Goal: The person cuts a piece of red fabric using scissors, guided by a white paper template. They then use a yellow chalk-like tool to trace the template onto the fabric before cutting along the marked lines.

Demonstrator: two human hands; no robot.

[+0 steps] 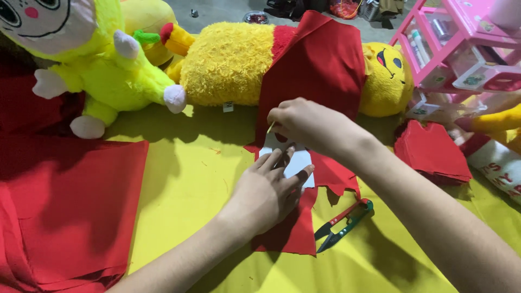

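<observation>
White template (pixel 296 161) beneath left fingers (pixel 293 176), on red cloth (pixel 296 228)

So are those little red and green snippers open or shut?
Open. The small red-and-green thread snippers lie on the yellow cloth with their two dark blade tips spread apart in a V, and neither hand touches them.

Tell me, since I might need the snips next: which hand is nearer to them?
Left. The left hand presses the white template just left of the snips; the right hand pinches the template's top, farther up.
</observation>
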